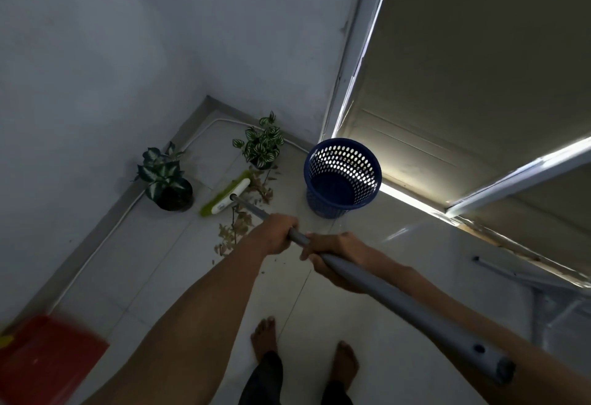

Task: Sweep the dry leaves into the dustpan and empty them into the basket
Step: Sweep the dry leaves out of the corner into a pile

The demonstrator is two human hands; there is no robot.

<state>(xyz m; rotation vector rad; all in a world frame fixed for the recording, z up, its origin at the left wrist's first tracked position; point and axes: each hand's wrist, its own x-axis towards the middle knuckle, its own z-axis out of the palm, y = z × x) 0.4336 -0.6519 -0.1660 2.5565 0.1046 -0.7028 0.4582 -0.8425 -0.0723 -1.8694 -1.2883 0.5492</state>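
Grey and round, the broom handle [399, 302] comes closest to the camera at its capped end, low on the right, and runs up and to the left, away from the person, down to the broom head [225, 197] on the floor [153, 276]. That head, white-backed with green bristles, lies crosswise to the handle, its long axis slanting from lower left to upper right. Dry leaves [236, 228] are scattered on the tiles on the near side of the head and trail back along the handle toward the hands.

Both hands hold the handle. The left hand [277, 234] is farther down the shaft, fingers curled round it from above, the forearm reaching out nearly straight. The right hand [332, 259] grips just behind it, fingers wrapped under the shaft, the forearm lying along the handle.

The blue perforated basket [342, 177] stands upright and open just right of the leaves, near a door [479, 84] that lets a bright strip of light in at its foot. Two potted plants [166, 177] and [262, 142] stand beyond the broom head, near where two walls [80, 84] meet. Bare tiles lie between the leaves and the person's bare feet [265, 337]. A red, blurred shape [48, 360] fills the lower left corner; whether it is the dustpan cannot be told.
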